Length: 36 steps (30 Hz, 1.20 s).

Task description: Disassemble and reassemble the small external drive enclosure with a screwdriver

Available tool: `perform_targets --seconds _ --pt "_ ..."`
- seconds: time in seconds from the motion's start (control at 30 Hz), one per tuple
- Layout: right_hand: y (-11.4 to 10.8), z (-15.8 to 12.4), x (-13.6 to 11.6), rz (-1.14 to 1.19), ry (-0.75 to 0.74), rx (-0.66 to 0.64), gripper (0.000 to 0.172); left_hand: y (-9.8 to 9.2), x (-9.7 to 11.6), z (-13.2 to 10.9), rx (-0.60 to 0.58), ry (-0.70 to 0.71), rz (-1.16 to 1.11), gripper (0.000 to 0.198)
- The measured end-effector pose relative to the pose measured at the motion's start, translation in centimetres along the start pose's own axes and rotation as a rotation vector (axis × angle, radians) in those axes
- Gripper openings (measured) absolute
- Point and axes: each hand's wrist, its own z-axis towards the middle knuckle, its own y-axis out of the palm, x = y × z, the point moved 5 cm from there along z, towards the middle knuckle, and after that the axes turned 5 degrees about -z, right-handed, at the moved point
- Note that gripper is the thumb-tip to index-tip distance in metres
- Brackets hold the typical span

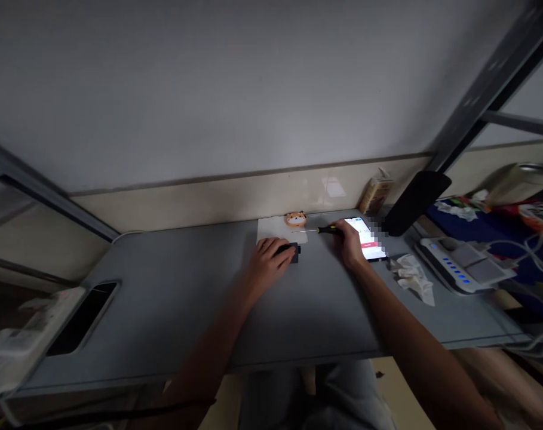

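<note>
Head view, dim: left hand (266,266), grip closed over a small black device (293,252), probably a plastic case, near the middle of the grey desk (163,304). Right hand (349,243), grip wrapped round a yellow-and-black screwdriver (328,229), shaft pointing left, far of the device. Beside them: lit smartphone (366,237) just right of the screwdriver, white paper sheet (271,229), orange animal-face toy (295,219), crumpled tissue (412,278).

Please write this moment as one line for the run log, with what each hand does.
left hand: on small dark device | right hand: holds screwdriver | beside: lit phone
</note>
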Motion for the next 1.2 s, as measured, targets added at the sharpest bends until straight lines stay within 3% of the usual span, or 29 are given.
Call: perform_targets --seconds 0.13,0.27,0.33,0.43,0.7,0.97,1.1,1.2 --pt "1.2 -1.0 -0.6 -0.088 -0.023 -0.042 0.037 -0.5 -1.9 -0.5 -0.043 -0.132 -0.094 0.026" --pt "2.9 -2.2 -1.3 -0.27 -0.159 -0.2 0.046 -1.5 -6.4 -2.1 0.018 -0.443 -0.084 0.033" --pt "3.5 -2.7 -1.1 -0.311 -0.188 -0.262 0.047 -1.3 -8.4 -3.1 -0.055 -0.562 -0.084 0.031" --pt "4.1 -3.2 -0.9 -0.375 -0.216 -0.343 0.045 -0.8 -10.0 -4.0 -0.118 -0.593 -0.1 0.021" --pt "4.3 -3.4 -0.8 -0.458 -0.211 -0.417 0.044 0.5 -10.4 -5.0 -0.15 -0.62 -0.183 0.024" --pt "4.1 -3.0 -1.0 -0.271 -0.153 -0.313 0.043 -0.9 -10.2 -4.1 -0.064 -0.703 -0.377 0.025" --pt "3.3 -2.4 -1.7 -0.168 -0.093 -0.233 0.048 -0.8 -9.1 -3.7 -0.204 -0.693 -0.594 0.018" --pt "2.5 -2.1 -1.7 -0.114 0.007 -0.174 0.056 -0.1 -8.1 -3.8 -0.325 -0.731 -0.813 0.031"
